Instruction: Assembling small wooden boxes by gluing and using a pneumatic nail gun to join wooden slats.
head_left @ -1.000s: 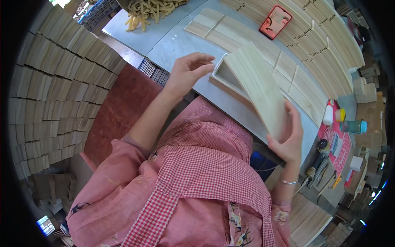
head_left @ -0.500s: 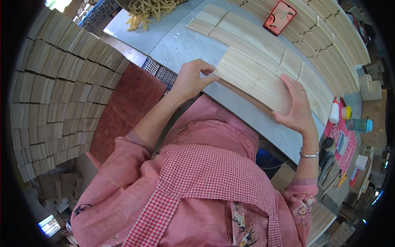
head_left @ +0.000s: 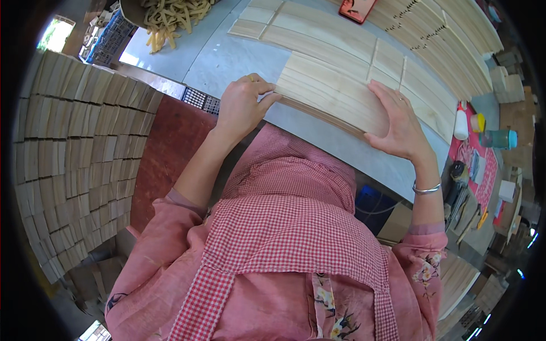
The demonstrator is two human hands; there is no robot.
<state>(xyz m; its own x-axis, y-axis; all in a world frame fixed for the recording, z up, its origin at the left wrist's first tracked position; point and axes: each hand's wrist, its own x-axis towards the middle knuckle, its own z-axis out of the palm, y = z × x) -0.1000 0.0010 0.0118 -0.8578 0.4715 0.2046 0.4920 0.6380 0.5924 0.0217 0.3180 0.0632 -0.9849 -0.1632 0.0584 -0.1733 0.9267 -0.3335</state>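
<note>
A short stack of pale, thin wooden boards point(head_left: 327, 91) lies on the table in front of me, its darker layered edge facing me. At its left end my left hand point(head_left: 243, 105) is closed, thumb and fingers meeting at the corner. Across the right end my right hand point(head_left: 401, 122) spans the boards, with the thumb on the near edge and the fingers at the far side. Right behind the stack runs a row of longer pale wooden slats point(head_left: 324, 27), crossed by narrow raised strips.
More wooden slats point(head_left: 438, 42) are stacked at the far right, with a red-cased phone point(head_left: 357, 8) on them. A heap of cut strips point(head_left: 173, 17) sits at the far left. Bottles point(head_left: 497, 139) and tools stand right; piled wood blocks point(head_left: 74, 153) rise at left.
The view has shifted, so the table and phone appear farther up and left. Both hands keep nearly the same hold on the boards.
</note>
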